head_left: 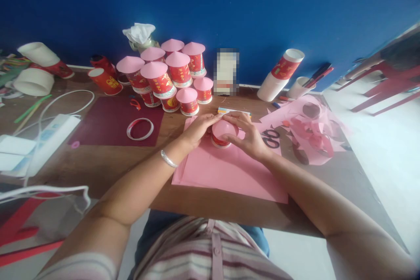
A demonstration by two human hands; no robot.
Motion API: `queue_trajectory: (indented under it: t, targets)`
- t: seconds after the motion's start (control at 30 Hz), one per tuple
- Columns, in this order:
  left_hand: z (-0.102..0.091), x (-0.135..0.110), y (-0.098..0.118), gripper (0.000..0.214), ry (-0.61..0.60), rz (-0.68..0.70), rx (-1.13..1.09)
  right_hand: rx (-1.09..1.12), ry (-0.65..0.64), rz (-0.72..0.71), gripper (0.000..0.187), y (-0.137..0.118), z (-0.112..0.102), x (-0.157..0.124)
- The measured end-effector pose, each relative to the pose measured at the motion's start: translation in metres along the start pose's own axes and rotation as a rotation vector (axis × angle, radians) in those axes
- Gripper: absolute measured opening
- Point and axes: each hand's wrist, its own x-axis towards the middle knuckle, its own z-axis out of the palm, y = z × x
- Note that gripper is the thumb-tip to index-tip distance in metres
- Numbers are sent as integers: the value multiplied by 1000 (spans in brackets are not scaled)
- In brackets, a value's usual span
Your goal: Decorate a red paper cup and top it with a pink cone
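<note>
A short red paper cup (220, 141) with a pink paper cone (224, 127) on top stands on a stack of pink paper sheets (223, 175). From the left and back, my left hand (200, 130) is closed against the cone, its fingertips meeting those of the other hand. My right hand (248, 136) curves round the cone's right side, with the thumb at its front and the fingers over its back edge. The hands hide part of the cone's rim. Just right of my right hand, the dark handles of a pair of scissors (271, 138) rest on the pink paper.
Several finished-looking red cups with pink cones (154, 79) are grouped at the back left. Pink paper scraps (311, 135) lie to the right. A white ring (140, 129) rests on a maroon sheet (108, 118). A white cable (46, 109) loops at far left.
</note>
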Motion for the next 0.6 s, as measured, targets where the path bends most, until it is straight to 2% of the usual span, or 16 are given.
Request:
queue_trajectory:
  t: [0.23,0.47,0.6]
  targets:
    - [-1,-2,3,42,30,-43,18,4,7,11,53,-1,0,0]
    - [0,0,1,37,34,17,29,18,9,26,55,-3,1,0]
    - [2,-3,3,38,33,-6,45,18,5,36,54,-3,1,0]
